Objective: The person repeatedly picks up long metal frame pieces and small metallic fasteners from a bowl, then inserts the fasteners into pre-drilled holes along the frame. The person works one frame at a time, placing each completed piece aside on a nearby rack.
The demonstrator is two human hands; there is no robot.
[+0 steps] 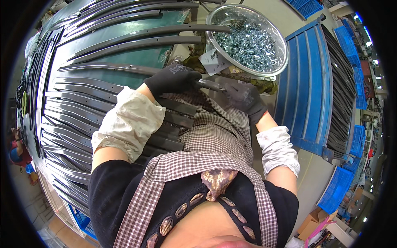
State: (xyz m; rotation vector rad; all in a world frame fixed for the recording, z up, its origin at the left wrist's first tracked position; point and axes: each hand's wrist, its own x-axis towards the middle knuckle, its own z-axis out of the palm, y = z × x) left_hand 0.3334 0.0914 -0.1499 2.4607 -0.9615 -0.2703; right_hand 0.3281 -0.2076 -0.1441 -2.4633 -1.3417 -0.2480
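Observation:
A long dark grey strip [111,67] runs from the left across to the space in front of me. My left hand [173,78], in a black glove, is closed round it near its right end. Past that grip the strip's end sticks out toward my right hand [246,98], also gloved. The right fingers are pinched together at this tip; whatever small piece they may hold there is hidden. Just beyond my hands stands a clear-lined round tub [285,62] full of small shiny metal clips [248,45].
Several similar strips [82,99] lie in rows on the green-topped table [120,31] at left, some reaching under my left arm. A white paper tag [214,63] hangs by the tub. At right stands a blue metal rack [304,87] holding more strips. Blue crates [336,188] lie farther right.

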